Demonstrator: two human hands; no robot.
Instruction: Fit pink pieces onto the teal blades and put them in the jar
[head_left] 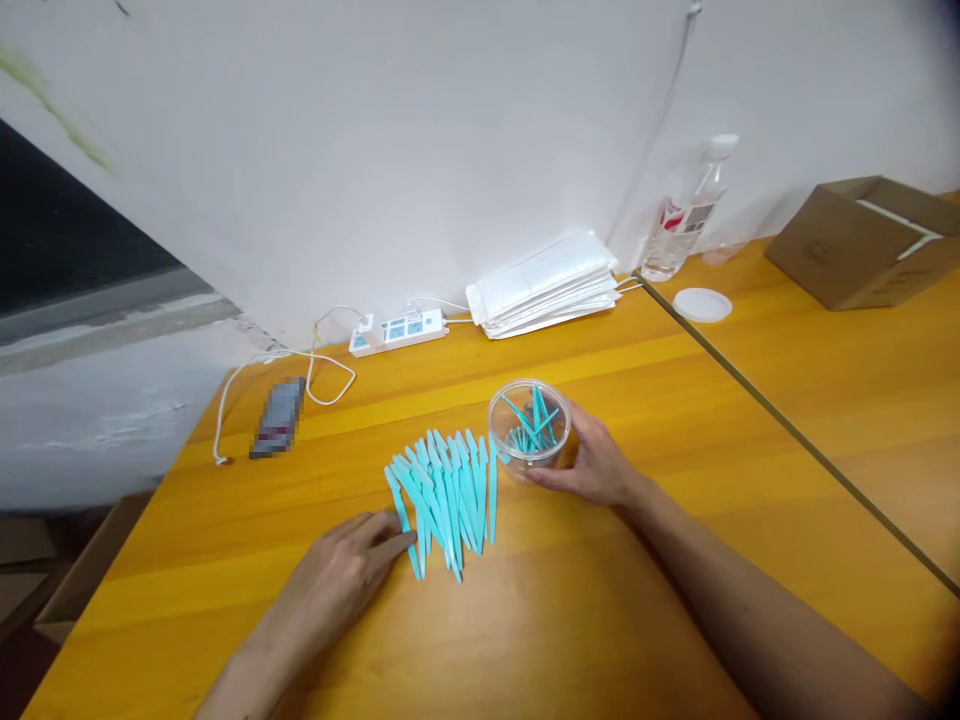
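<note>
Turquoise eyebrow razors (448, 490) lie in a loose, overlapping fan on the wooden table, their handles pointing mostly towards me. At the left side of this pile, my left hand (349, 560) has its fingers drawn together, thumb and fingertips on the leftmost razor (404, 520). Just right of the pile stands a clear round plastic jar (529, 462) without a lid on it. Inside are several more turquoise razors (536, 420), some leaning crosswise. My right hand (596, 460) is wrapped around the jar's right side, thumb at the near side, the other fingers partly hidden behind it.
Behind the pile, a power strip (397, 332) and a stack of white packets (547, 285) lie along the wall. A phone (279, 418) and white cable (330, 390) are at left. Further right are a water bottle (686, 220), white round lid (703, 305) and cardboard box (847, 245).
</note>
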